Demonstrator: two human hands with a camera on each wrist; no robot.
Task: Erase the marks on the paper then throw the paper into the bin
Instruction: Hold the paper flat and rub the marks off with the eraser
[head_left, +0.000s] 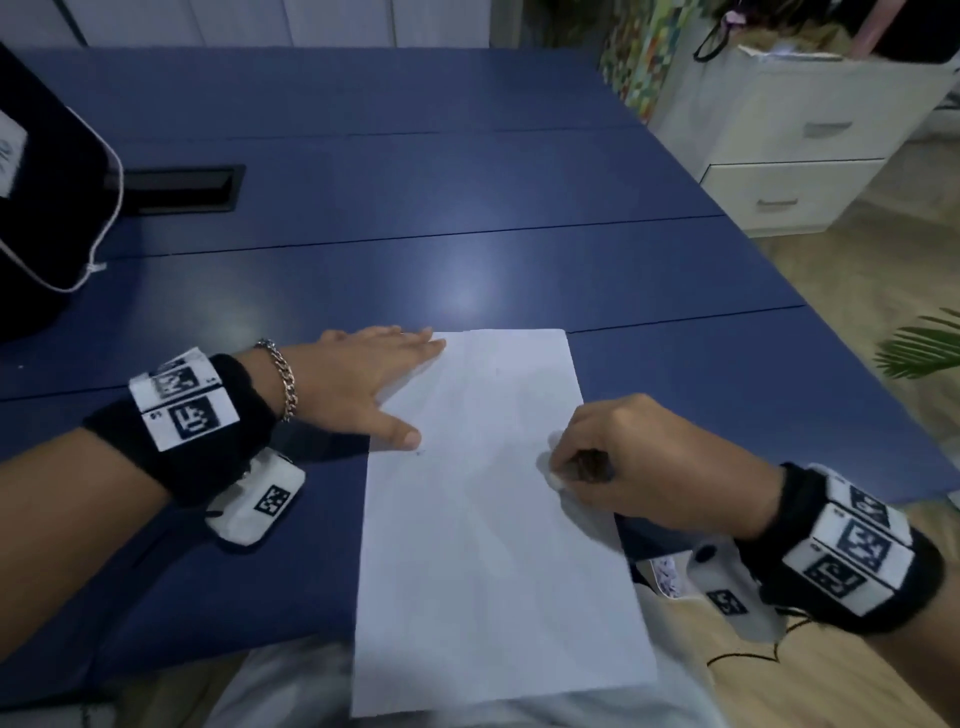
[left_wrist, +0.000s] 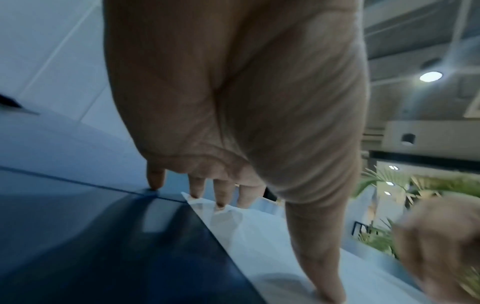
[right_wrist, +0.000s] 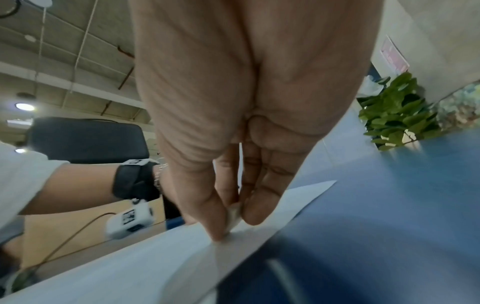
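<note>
A white sheet of paper (head_left: 493, 519) lies on the blue table (head_left: 415, 234), its near end hanging over the table's front edge. My left hand (head_left: 363, 384) lies flat with straight fingers, pressing the paper's (left_wrist: 259, 236) far left corner and left edge. My right hand (head_left: 597, 457) pinches a small white eraser (head_left: 557, 480) between thumb and fingers and presses it on the paper's right side. In the right wrist view the eraser (right_wrist: 233, 216) touches the paper (right_wrist: 155, 257). Only faint marks show on the sheet.
A black bag (head_left: 47, 218) with a white cord sits at the table's far left, next to a dark cable slot (head_left: 182, 187). A white drawer cabinet (head_left: 789, 140) stands to the far right, with a green plant (head_left: 919, 348) beside the table. No bin is in view.
</note>
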